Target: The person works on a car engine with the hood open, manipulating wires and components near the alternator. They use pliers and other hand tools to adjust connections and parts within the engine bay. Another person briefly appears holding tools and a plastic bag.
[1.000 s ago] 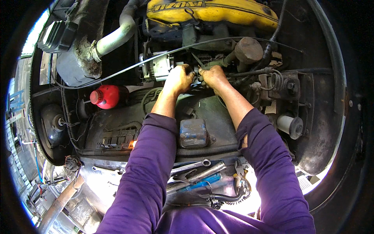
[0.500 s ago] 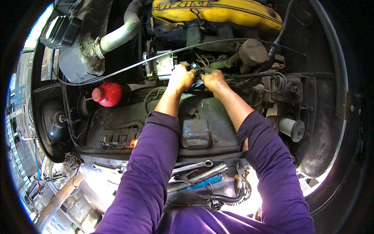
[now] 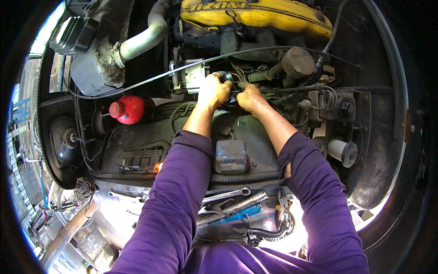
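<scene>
Purple sleeves point(image 3: 175, 187) cover both arms to the forearms, one passing on either side of a worn blue-and-grey metal box point(image 3: 231, 157) with rounded corners, which serves as the landmark here. Both bare hands meet beyond the box, close together over the dark engine parts.

Just beyond the box and slightly to its left, the left hand point(image 3: 214, 92) has its thumb and fingers closed on a small dark cylindrical piece point(image 3: 228, 76), whose rounded end shows past the fingertips. Beyond the box and slightly to its right, the right hand point(image 3: 250, 97) is curled inward with its fingertips hidden, so I cannot tell whether it grips anything. Thin orange wires point(image 3: 237, 72) show beyond the box, just past the gap between the hands.

Also beyond the box, to its left and near the left hand, is a silver ribbed metal housing point(image 3: 195, 78). Far beyond the box lies a long yellow metal engine cover point(image 3: 273, 22), and beyond it to the right stands a rusty brown drum-shaped part point(image 3: 297, 62).

Well left of the box and a little beyond it is a red plastic bottle point(image 3: 132, 109). Well to its right is a whitish cylinder point(image 3: 336, 147) with a grey end. On the person's side of the box runs a black corrugated hose point(image 3: 248, 176); nearer still lie a silver ring-ended wrench point(image 3: 224, 196) and a blue-handled tool point(image 3: 244, 213).
</scene>
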The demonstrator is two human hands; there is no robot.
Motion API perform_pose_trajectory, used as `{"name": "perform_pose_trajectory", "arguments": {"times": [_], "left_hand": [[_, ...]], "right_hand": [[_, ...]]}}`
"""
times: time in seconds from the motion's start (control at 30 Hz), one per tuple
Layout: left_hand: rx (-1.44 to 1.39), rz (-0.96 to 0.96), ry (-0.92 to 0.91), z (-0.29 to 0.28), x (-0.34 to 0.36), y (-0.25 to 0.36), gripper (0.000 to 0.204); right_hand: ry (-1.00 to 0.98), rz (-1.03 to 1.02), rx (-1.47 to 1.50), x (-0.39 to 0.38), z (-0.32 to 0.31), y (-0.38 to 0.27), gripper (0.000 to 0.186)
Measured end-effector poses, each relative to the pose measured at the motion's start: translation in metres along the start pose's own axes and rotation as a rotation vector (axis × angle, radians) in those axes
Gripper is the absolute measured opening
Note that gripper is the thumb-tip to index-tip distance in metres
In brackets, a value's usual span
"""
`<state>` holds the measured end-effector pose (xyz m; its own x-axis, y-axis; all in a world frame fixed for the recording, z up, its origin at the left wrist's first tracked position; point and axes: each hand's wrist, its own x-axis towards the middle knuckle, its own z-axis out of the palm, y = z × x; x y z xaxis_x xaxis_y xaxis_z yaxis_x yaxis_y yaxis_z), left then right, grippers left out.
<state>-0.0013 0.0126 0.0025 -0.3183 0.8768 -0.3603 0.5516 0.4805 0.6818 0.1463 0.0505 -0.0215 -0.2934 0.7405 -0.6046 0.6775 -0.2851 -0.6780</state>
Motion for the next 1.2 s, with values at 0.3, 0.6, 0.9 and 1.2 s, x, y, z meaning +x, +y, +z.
{"name": "perform_pose_trajectory", "arguments": {"times": [0.3,0.6,0.9,1.2], "left_hand": [[-0.015,-0.026,0.011,0.007,-0.002,0.0,0.057],[-0.037,0.008,-0.116,-0.008,-0.01,0.014,0.041],[0.099,0.039,-0.058,0.009,-0.005,0.001,0.035],[0.1,-0.044,-0.131,0.01,-0.004,0.002,0.029]], "right_hand": [[0.007,-0.045,0.097,-0.007,-0.003,-0.008,0.043],[0.059,-0.115,-0.028,0.002,-0.007,0.0,0.023],[-0.169,0.014,-0.028,-0.009,-0.035,-0.026,0.016],[-0.188,0.287,0.386,-0.022,-0.03,-0.037,0.018]]}}
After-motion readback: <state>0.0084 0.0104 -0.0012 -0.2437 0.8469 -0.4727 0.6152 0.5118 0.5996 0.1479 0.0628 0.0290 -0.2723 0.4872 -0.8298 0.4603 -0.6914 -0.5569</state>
